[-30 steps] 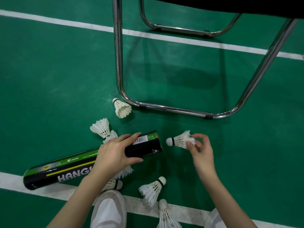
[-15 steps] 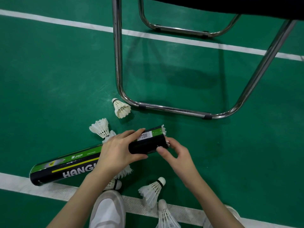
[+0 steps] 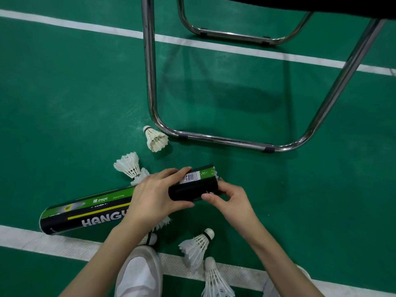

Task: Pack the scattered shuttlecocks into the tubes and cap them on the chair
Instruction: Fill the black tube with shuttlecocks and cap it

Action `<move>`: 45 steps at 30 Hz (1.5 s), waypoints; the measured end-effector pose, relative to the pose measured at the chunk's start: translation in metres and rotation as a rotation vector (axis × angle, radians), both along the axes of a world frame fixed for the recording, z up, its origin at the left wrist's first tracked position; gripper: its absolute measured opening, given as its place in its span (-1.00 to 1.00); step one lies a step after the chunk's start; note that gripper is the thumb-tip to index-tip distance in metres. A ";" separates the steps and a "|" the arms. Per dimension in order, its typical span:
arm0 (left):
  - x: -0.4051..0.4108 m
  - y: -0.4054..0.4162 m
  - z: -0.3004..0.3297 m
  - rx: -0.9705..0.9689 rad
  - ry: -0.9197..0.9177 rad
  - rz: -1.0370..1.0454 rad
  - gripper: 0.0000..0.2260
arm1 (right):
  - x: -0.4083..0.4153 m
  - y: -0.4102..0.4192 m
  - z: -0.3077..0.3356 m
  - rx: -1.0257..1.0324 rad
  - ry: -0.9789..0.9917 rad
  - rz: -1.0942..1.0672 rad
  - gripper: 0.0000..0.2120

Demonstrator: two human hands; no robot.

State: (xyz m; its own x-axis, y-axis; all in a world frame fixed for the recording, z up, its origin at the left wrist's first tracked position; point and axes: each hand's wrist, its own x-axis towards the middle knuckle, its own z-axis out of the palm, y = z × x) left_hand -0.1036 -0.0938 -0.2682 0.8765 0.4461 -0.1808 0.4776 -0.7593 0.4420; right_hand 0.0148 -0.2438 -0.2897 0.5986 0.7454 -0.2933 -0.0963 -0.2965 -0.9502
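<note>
A black and green shuttlecock tube (image 3: 90,213) lies slanted just above the green floor. My left hand (image 3: 156,198) grips it near its open right end. My right hand (image 3: 227,200) presses at that open end, where white feathers of a shuttlecock (image 3: 215,173) stick out of the rim. Loose white shuttlecocks lie around: one by the chair leg (image 3: 155,139), one left of my left hand (image 3: 128,166), one under my left wrist (image 3: 162,222), and two near my feet (image 3: 198,246) (image 3: 215,279).
A chrome-framed chair (image 3: 214,139) with a black seat stands beyond the tube, its floor rail close to the nearest shuttlecock. White court lines (image 3: 53,242) cross the floor. My white shoes (image 3: 139,273) are at the bottom edge.
My right hand brought the shuttlecock it held to the tube's open end and pushed it in; only feather tips show now. The tube shifted slightly right.
</note>
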 end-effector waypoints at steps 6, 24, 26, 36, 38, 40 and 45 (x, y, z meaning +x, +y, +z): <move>0.003 0.000 -0.004 0.096 -0.028 -0.070 -0.30 | 0.013 -0.005 0.011 -0.082 0.067 0.256 -0.80; 0.028 0.010 0.076 -0.024 -0.147 0.023 -0.27 | 0.054 0.006 0.099 -0.003 -0.183 0.271 -0.86; 0.032 0.012 0.098 0.008 -0.186 0.027 -0.27 | 0.060 0.009 0.121 0.013 -0.187 0.337 -0.72; 0.048 0.005 0.173 0.034 -0.363 0.002 -0.27 | 0.074 -0.009 0.216 0.164 -0.338 0.150 -0.74; 0.049 0.002 0.184 0.016 -0.403 0.024 -0.25 | 0.074 -0.015 0.233 0.196 -0.386 0.089 -0.74; 0.051 0.002 0.198 0.010 -0.449 0.024 -0.25 | 0.074 -0.018 0.248 0.219 -0.418 0.051 -0.78; 0.058 0.001 0.233 0.003 -0.510 -0.001 -0.20 | 0.073 -0.021 0.284 0.284 -0.460 0.005 -0.78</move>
